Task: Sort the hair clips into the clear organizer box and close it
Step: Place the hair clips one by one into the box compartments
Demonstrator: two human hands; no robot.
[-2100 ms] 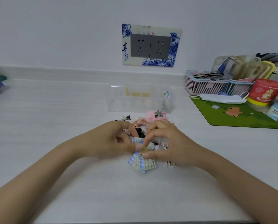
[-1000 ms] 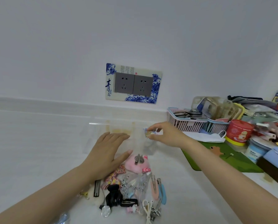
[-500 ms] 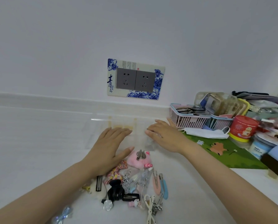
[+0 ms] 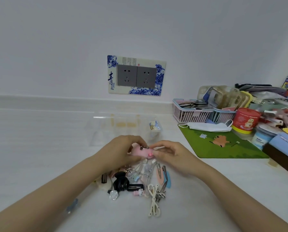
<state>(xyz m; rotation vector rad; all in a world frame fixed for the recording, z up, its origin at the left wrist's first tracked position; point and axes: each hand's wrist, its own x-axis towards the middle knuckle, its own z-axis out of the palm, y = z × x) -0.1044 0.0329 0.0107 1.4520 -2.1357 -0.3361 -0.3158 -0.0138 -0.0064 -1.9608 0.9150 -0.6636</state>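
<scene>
Your left hand [image 4: 121, 152] and right hand [image 4: 171, 156] meet at the middle of the white counter [image 4: 39, 148], and both sets of fingers are pinched on the pink plush hair clip [image 4: 140, 151], which hangs between them just above the counter; its metal clasp faces up.

At 12 o'clock from your hands stands the clear organizer box [image 4: 123, 129], open at the top, close against the wall ledge. A blue patterned clip [image 4: 154, 125] sits in its compartment at the right end; the other compartments look bare, though the clear walls make that hard to judge. Nothing lies between the plush clip and the box.

At 6 o'clock, just under your wrists, lies the pile of loose hair clips [image 4: 140, 180]: a black claw clip [image 4: 120, 181], a pink snap clip [image 4: 160, 174] beside a blue one, and a white dotted hair tie [image 4: 154, 203] nearest you. A pale blue bow [image 4: 72, 205] lies apart at 7 o'clock, partly blurred.

At 2 o'clock a green mat [image 4: 223, 148] carries a white face mask [image 4: 208, 127]. Behind it stands a pink basket [image 4: 190, 114] holding glasses, and a red tub [image 4: 246, 120] stands at the mat's far right edge amid crowded clutter. A wall socket plate [image 4: 136, 75] is on the wall above the box.
</scene>
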